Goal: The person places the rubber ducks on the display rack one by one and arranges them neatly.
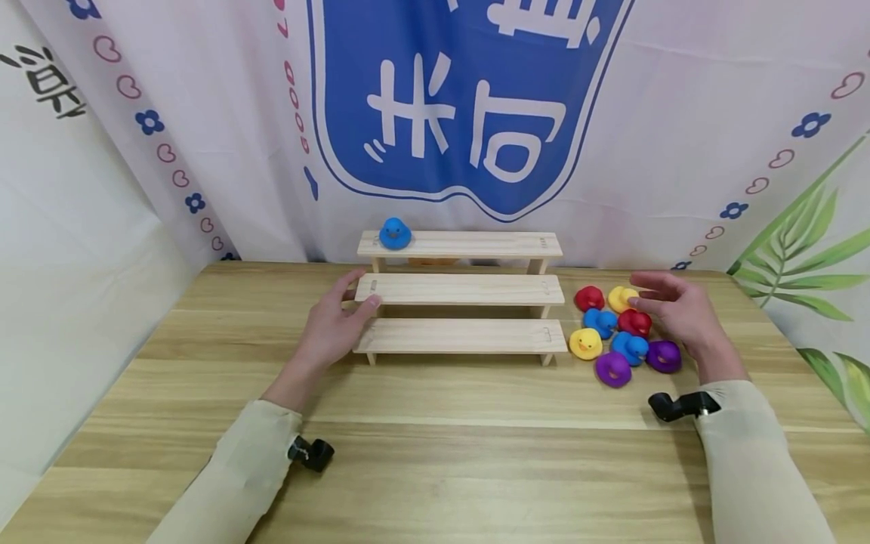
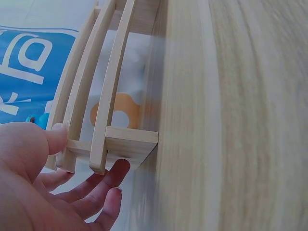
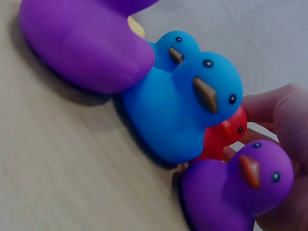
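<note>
A three-tier wooden display stand [image 1: 462, 289] rests on the table, and a blue rubber duck [image 1: 395, 234] sits at the left of its top tier. My left hand [image 1: 334, 321] holds the stand's left end. Its thumb lies on the middle tier while the fingers reach round the side, as the left wrist view shows. Over on the right, my right hand [image 1: 680, 313] is at a yellow rubber duck [image 1: 620, 298], thumb tip right at the duck and fingers extended just behind. In the right wrist view, a purple duck [image 3: 236, 183] and a red duck [image 3: 224, 132] partly hide this hand.
Beside the stand's right end is a close group of rubber ducks, including a red duck [image 1: 589, 298], a blue duck [image 1: 601, 323], a yellow duck [image 1: 585, 344] and a purple duck [image 1: 613, 369]. A printed curtain [image 1: 258, 151] hangs behind the wooden table [image 1: 435, 468].
</note>
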The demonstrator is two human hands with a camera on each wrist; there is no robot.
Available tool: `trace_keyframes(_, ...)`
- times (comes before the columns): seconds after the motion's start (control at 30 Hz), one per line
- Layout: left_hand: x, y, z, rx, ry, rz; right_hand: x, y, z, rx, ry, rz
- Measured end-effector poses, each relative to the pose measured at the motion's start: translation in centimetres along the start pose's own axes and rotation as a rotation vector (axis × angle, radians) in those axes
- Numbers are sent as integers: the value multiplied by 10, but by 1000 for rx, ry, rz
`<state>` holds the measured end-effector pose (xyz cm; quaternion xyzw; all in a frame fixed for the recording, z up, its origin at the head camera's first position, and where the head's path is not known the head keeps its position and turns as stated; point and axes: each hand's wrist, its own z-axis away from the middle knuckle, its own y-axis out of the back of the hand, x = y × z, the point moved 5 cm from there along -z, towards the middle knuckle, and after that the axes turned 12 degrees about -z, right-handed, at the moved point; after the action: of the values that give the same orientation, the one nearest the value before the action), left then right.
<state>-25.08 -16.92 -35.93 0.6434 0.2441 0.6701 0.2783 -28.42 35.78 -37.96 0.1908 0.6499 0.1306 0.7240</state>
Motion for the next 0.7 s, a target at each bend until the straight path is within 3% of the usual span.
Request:
trace_keyframes(0.23,-1,0,-1,-6,-3,16,7,-3,-2,-23,-48,-37)
trace_keyframes(0.7,1,0,2,-5,-7,18,10,-3,-5,-72,-85,-7)
